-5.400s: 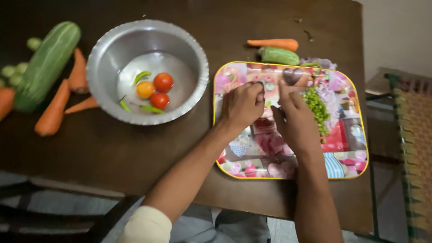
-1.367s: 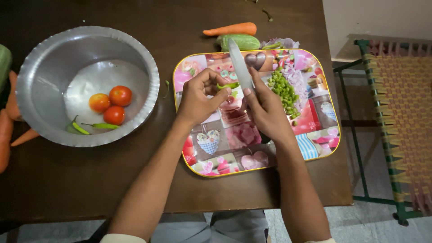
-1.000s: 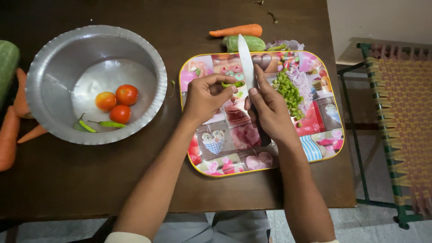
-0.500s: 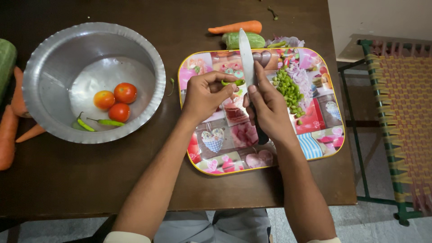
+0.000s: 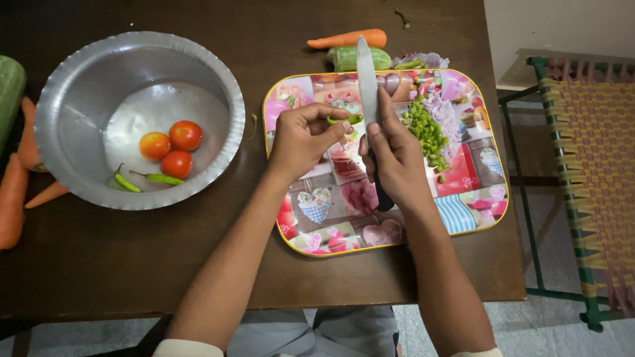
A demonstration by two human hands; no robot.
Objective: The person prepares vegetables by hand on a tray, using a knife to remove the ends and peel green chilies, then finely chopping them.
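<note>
Hands first, from the head camera: the left hand [image 5: 301, 139] is curled over the patterned tray [image 5: 486, 221], grip pinched narrow on a small green chilli [image 5: 345, 120] between thumb and fingertips. The chilli sits just above the tray's upper middle, its free end right up against the knife [image 5: 366, 73]. The right hand [image 5: 393, 158] has its grip wrapped round the knife's dark handle, index finger stretched along the blade. The blade points away from the person, its tip reaching past the tray's far edge. Both forearms come up from the bottom of the frame, angled in toward each other.

Around them: a heap of chopped green bits [image 5: 424, 132] lies on the tray just right of the knife hand, with pale purple shreds [image 5: 448, 118] beside it. Behind the tray, on the dark table [image 5: 132, 264], there's a carrot [image 5: 347, 38] and a green cucumber piece [image 5: 350, 58], the blade crossing in front of the cucumber piece. Off to the left is a big metal bowl [image 5: 73, 86] holding three tomatoes [image 5: 170, 145] and a couple of green chillies [image 5: 142, 178]. More carrots [image 5: 12, 198] and a large cucumber [image 5: 8, 89] sit at the far left edge. A woven cot [image 5: 589, 178] stands to the right of the table.
</note>
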